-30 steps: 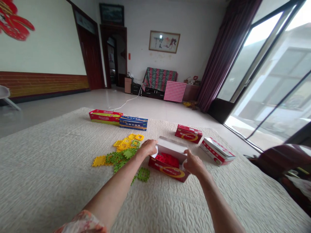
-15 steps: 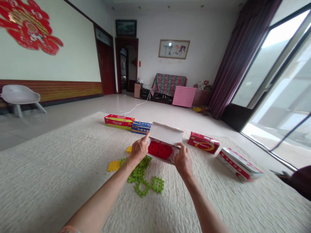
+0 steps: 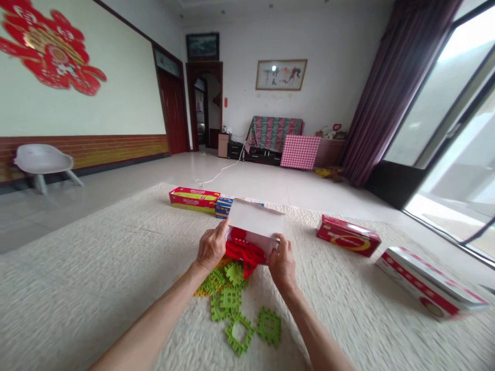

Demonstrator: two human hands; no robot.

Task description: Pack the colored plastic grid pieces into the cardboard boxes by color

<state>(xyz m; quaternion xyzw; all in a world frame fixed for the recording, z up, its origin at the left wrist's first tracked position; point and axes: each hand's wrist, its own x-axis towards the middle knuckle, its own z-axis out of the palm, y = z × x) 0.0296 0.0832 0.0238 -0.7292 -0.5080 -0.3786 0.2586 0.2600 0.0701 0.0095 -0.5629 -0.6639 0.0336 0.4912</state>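
Between my hands a cardboard box (image 3: 257,219) is tilted toward me, its pale lid flap raised. Red plastic pieces (image 3: 244,252) lie in it, and some hang over its near edge. My left hand (image 3: 212,248) grips the box's left end, fingers closed on it. At the right end my right hand (image 3: 283,260) holds on with bent fingers. Just below the box, green interlocking plastic pieces (image 3: 240,332) are scattered on the mat, with yellow-orange pieces (image 3: 203,292) partly hidden beside my left wrist.
On the cream quilted mat (image 3: 96,268), a red-and-yellow box (image 3: 195,200) and a blue box (image 3: 222,207) stand behind. To the right are a dark red box (image 3: 348,236) and a white-and-red box (image 3: 429,283). A white chair (image 3: 44,158) stands at far left.
The box has tipped further toward me, and red pieces have slid to its near edge and over it. Both hands have moved slightly left with it. The view has shifted too.
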